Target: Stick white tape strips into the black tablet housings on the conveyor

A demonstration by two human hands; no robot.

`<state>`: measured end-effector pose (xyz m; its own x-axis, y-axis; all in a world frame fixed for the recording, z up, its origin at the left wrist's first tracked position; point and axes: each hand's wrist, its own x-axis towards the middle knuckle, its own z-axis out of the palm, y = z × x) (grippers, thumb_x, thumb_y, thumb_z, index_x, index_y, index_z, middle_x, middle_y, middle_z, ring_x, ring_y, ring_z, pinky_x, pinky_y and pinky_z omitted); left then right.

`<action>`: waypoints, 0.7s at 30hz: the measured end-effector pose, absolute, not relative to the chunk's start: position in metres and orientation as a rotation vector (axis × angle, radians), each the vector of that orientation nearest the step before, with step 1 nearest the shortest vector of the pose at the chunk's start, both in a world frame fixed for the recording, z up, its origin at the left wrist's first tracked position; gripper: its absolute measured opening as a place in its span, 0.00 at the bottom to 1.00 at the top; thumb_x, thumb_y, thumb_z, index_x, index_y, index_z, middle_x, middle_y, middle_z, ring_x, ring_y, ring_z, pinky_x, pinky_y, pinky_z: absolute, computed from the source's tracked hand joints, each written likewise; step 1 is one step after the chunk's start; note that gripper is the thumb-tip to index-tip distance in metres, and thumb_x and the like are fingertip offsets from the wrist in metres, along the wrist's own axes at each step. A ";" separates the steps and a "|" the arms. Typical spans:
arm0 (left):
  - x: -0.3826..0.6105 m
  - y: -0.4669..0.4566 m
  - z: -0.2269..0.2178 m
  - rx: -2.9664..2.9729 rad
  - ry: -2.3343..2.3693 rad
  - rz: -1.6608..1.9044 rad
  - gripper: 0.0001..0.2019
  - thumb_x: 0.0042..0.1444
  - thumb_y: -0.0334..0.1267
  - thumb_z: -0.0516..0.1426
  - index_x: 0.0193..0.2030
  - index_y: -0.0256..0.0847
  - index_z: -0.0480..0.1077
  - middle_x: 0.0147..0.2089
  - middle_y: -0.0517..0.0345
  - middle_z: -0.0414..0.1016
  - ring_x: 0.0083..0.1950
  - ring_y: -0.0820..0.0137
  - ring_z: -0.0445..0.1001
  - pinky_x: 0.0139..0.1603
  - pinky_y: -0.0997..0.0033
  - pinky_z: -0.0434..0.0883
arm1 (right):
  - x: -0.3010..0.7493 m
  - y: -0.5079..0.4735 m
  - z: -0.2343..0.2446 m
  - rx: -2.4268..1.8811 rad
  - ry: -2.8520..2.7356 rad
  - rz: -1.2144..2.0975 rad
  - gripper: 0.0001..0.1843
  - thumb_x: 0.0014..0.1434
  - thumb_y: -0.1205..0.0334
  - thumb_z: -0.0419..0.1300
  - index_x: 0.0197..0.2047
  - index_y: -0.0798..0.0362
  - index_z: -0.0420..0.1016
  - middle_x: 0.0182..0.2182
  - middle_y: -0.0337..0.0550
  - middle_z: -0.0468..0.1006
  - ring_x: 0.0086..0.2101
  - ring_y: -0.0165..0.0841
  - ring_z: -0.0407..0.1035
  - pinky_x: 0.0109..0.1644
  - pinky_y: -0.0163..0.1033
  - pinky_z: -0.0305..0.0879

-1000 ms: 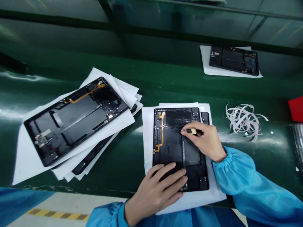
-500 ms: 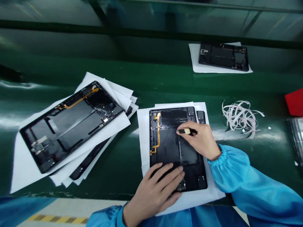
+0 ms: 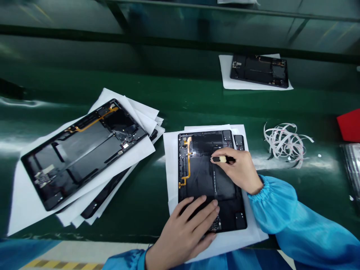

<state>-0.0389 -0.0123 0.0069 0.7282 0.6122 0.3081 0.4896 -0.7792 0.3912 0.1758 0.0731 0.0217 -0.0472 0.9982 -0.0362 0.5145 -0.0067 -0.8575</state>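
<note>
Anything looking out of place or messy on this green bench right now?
Yes, on the left: a black tablet housing sits skewed across a fanned, uneven stack of white paper sheets, with a second housing poking out underneath. It looks hastily piled rather than squared up.

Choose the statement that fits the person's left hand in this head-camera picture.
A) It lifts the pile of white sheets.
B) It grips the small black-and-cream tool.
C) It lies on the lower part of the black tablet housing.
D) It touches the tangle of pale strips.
C: the left hand lies with spread fingers on the black tablet housing, while the right hand holds the small black-and-cream tool.
</note>
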 end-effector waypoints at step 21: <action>-0.037 -0.013 0.007 2.598 0.899 0.633 0.16 0.67 0.45 0.54 0.54 0.42 0.75 0.53 0.60 0.80 0.58 0.66 0.71 0.70 0.64 0.51 | 0.174 0.073 0.023 -1.599 -1.685 0.928 0.16 0.54 0.76 0.60 0.38 0.46 0.81 0.36 0.33 0.85 0.36 0.34 0.80 0.40 0.36 0.73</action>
<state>-0.0368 -0.0133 0.0073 0.7038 0.6428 0.3024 0.5014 -0.7510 0.4297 0.1741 0.0727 0.0234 -0.0656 0.9975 -0.0253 0.5546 0.0154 -0.8319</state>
